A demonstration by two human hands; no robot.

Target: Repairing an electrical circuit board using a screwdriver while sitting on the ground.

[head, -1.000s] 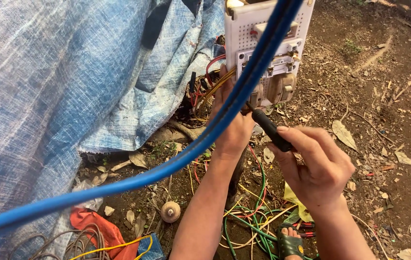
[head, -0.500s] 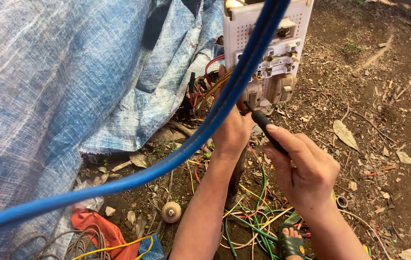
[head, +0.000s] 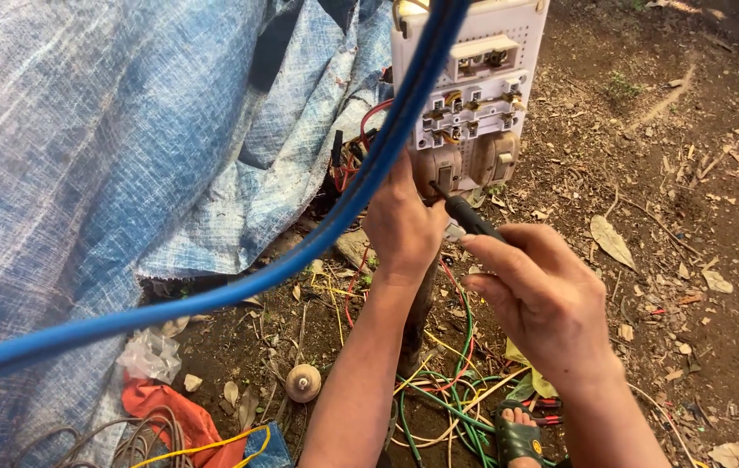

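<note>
A white electrical board [head: 473, 95] with switches, sockets and bare terminals stands upright on a post above the dirt. My left hand [head: 402, 227] grips the board's lower edge from below. My right hand [head: 543, 295] holds a black-handled screwdriver [head: 466, 212], whose tip points up-left at the brown fittings on the bottom of the board. A thick blue cable [head: 300, 260] runs diagonally across the view in front of the board and partly hides it. Red and black wires [head: 354, 152] stick out at the board's left side.
A blue woven tarp [head: 110, 147] covers the left side. Green, yellow and red loose wires [head: 447, 399] lie tangled on the ground below my arms. A round wooden piece [head: 303, 381], red cloth [head: 162, 412] and my sandalled foot [head: 518, 433] are near the bottom. Dry leaves lie on the dirt at right.
My right hand has moved up and left, bringing the screwdriver tip closer to the bottom of the board. My left hand stays on the board.
</note>
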